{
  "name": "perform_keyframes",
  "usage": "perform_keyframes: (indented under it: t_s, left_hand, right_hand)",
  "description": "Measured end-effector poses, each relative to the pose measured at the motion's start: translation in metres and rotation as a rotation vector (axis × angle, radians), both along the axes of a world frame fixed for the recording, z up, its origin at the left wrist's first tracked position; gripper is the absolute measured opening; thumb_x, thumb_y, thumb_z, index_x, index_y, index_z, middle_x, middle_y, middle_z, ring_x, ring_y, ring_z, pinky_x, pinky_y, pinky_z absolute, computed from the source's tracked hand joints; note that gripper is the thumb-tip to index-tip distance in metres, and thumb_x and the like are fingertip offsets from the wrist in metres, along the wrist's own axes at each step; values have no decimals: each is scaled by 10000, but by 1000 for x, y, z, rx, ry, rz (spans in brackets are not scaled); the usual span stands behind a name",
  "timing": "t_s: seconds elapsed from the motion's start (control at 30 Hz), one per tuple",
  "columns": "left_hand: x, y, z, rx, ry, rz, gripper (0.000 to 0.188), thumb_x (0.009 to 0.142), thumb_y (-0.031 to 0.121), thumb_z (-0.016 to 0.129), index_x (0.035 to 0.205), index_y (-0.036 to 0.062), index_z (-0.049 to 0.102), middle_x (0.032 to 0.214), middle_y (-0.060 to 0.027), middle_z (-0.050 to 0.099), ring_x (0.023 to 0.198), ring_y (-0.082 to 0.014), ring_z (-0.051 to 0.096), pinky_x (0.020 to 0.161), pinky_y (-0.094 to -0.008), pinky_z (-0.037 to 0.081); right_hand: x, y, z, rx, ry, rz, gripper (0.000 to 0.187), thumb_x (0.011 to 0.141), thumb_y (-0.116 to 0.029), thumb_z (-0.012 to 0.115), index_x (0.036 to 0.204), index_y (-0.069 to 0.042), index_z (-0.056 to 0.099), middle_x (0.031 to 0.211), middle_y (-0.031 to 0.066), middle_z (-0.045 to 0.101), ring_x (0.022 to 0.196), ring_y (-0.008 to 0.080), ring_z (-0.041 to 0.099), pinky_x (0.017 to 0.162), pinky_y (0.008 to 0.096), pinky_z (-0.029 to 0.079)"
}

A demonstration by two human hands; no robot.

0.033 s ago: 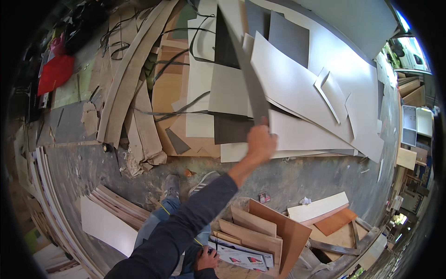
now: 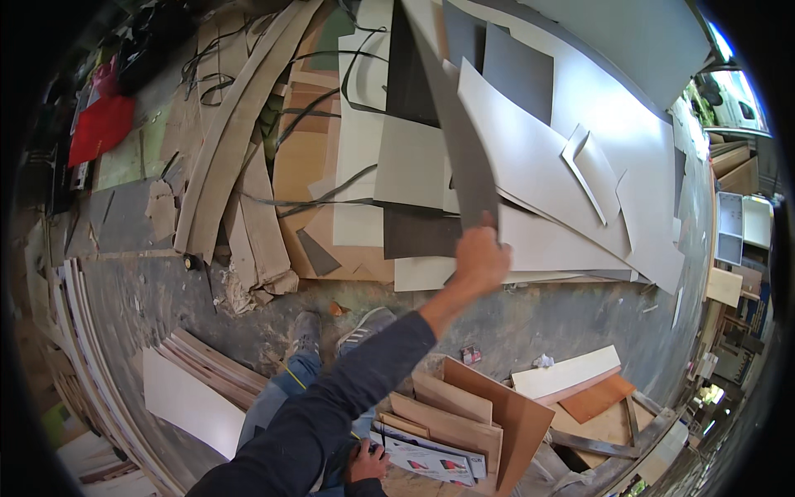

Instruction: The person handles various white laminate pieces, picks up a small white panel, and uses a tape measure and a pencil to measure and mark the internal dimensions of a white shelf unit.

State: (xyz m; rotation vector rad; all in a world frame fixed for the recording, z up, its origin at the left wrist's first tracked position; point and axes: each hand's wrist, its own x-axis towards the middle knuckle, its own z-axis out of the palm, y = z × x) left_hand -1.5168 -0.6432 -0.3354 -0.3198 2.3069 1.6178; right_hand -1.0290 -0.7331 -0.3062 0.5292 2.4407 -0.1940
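Note:
My left hand (image 2: 482, 255) is raised out in front of me. It is shut on the lower end of a long, narrow dark grey laminate sheet (image 2: 451, 124), which stands up and away over a pile of white and grey sheets (image 2: 546, 157) on the floor. My right hand (image 2: 364, 462) is low by my legs, gripping the near edge of a stack of upright brown boards (image 2: 451, 414) with a printed white sheet (image 2: 426, 460) at its front. My shoes (image 2: 339, 330) stand on the concrete floor just short of the pile.
Curved plywood strips (image 2: 224, 157) and black edge banding (image 2: 331, 195) lie at the upper left, near a red cloth (image 2: 101, 124). White and wood panels (image 2: 195, 389) lean at the lower left. A white board and an orange board (image 2: 580, 383) lie to the right.

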Motion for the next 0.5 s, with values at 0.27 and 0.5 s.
perform_keyframes:
  t_s: [0.27, 0.5]
  left_hand:
    - [8, 46, 51, 71, 122, -264, 525, 782, 145, 580, 1147, -227, 515, 946, -318, 638, 844, -433, 639, 824, -502, 497]
    - [23, 73, 67, 36, 193, -395, 706, 768, 101, 547, 1312, -294, 330, 953, -315, 639, 787, -371, 662, 774, -452, 468]
  right_hand:
    - [-34, 9, 16, -59, -41, -36, 234, 891, -255, 587, 1082, -123, 611, 1018, 222, 526, 891, 448, 513, 719, 553, 449]
    - [-16, 25, 0, -94, 15, -39, 271, 760, -241, 658, 941, -42, 691, 1055, 232, 557, 976, 457, 520, 866, 523, 441]
